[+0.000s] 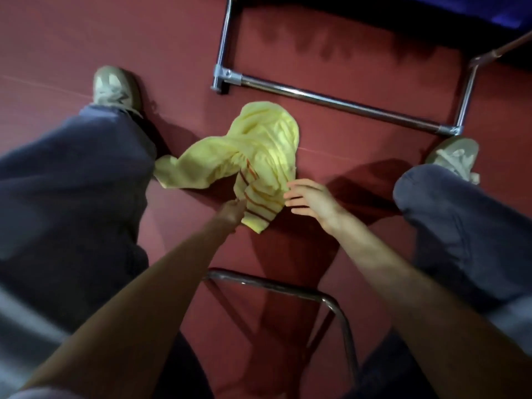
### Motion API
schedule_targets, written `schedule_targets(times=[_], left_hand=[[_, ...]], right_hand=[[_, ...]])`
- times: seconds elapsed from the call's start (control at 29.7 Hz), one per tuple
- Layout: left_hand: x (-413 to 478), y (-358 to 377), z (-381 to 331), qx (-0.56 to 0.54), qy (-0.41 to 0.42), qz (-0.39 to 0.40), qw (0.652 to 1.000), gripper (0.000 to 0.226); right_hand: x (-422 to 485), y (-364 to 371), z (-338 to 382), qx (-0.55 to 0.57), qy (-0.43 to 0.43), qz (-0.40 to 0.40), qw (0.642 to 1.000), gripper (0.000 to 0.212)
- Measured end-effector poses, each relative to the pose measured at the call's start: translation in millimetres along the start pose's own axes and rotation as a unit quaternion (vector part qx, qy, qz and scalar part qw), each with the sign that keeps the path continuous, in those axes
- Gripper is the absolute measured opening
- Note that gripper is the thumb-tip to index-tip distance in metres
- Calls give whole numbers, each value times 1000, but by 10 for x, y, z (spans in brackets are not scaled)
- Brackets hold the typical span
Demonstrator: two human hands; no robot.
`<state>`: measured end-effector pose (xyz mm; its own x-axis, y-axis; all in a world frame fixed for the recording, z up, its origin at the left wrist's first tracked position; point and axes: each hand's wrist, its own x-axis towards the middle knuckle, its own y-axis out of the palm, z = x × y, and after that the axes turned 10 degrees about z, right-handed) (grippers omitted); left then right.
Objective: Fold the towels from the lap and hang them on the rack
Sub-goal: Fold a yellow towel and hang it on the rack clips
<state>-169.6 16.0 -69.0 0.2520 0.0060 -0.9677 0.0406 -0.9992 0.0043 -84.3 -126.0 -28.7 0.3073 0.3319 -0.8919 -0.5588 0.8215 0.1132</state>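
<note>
Red floor (pixel 86 38) across the whole view. At 9 o'clock, left leg (pixel 72 197) in blue trousers; at 3 o'clock, right leg (pixel 460 240) in the same cloth. From 6 o'clock, left forearm (pixel 149 298) and right forearm (pixel 403 283), both bare, reaching toward the centre.

At 1 o'clock, rack (pixel 339 103): chrome tubes, one low bar running across, an upright at each end, clamps at the corners.

Dead centre, towel (pixel 259 145): yellow, crumpled, red stripes on the near end, between the legs and on the 6 o'clock side of the rack's low bar, apart from it. Lying on the floor or lifted a little off it, cannot tell.

At 6 o'clock, chair frame (pixel 288 289), a bent dark tube under the arms. At 10 o'clock, left shoe (pixel 115 87), pale; at 2 o'clock, right shoe (pixel 454 156), just beside the rack's corner clamp.

Left hand (pixel 231 213) at the striped end, fingers clamped on the cloth's edge in a pinch. Right hand (pixel 312 203) at 3 o'clock of that end, fingers (pixel 299 184) apart and straight, tips right at the cloth; touching or not, cannot tell.
</note>
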Motion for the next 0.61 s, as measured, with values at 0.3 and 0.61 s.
schedule_targets(times=[0.3,0.61], left_hand=[[600,11,283,120,-17,-51,991,33],[1187,-2,564,215,-78,-52,972,61]], right_hand=[[499,-35,-423,-4,75,19,997,20],[795,-87,-496,-16,82,61,995,13]])
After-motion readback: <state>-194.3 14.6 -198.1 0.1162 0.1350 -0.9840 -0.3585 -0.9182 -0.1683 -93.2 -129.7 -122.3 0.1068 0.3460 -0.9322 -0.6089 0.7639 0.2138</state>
